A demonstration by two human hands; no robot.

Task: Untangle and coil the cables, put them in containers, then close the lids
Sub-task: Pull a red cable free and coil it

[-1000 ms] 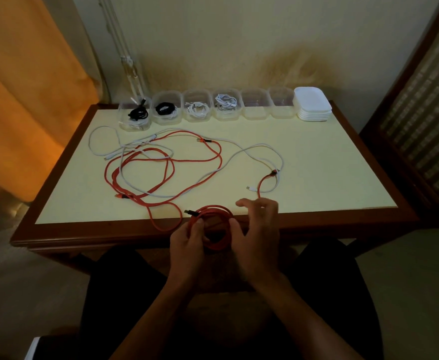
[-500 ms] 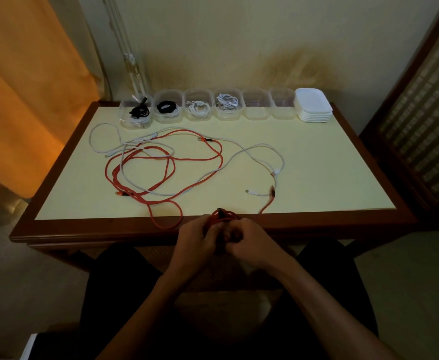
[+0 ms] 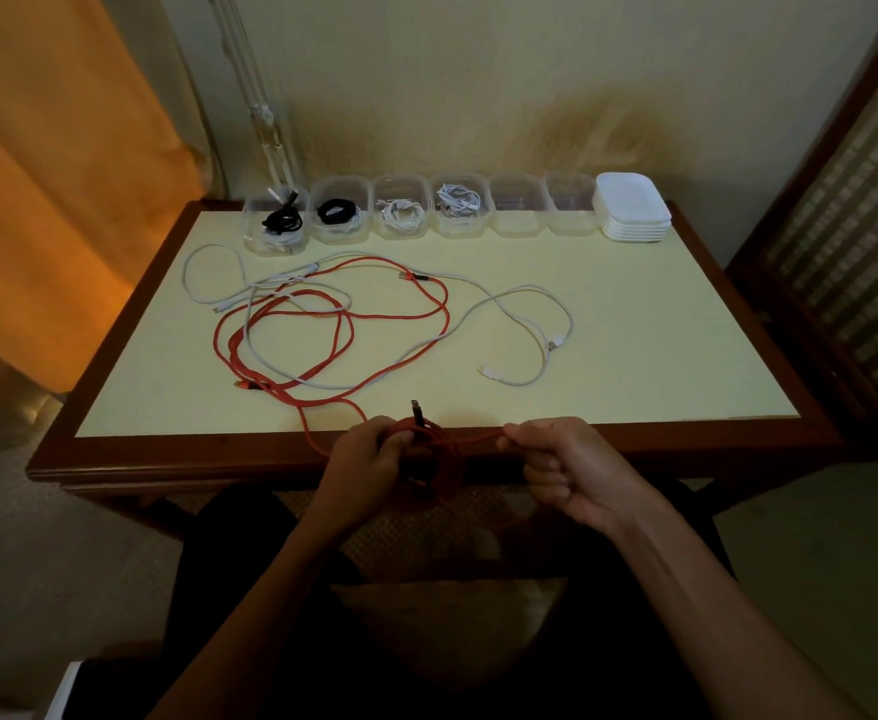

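A small coil of red cable (image 3: 439, 457) hangs just in front of the table's near edge, its dark plug sticking up. My left hand (image 3: 369, 457) grips the coil's left side. My right hand (image 3: 564, 462) pinches a strand of the same red cable and holds it taut to the right of the coil. More red cable (image 3: 343, 317) lies tangled with a white cable (image 3: 525, 324) on the table. Several clear containers (image 3: 403, 213) line the back edge; the left ones hold coiled black and white cables, and two on the right (image 3: 517, 210) look empty.
A stack of white lids (image 3: 633, 207) stands at the back right beside the containers. The table (image 3: 660, 324) has a dark wooden rim. An orange curtain hangs at the left, and a woven screen stands at the right.
My right hand has moved right, away from the coil, drawing a red strand out tight. The red end with its plug that lay near the white cable's tip has left the table.
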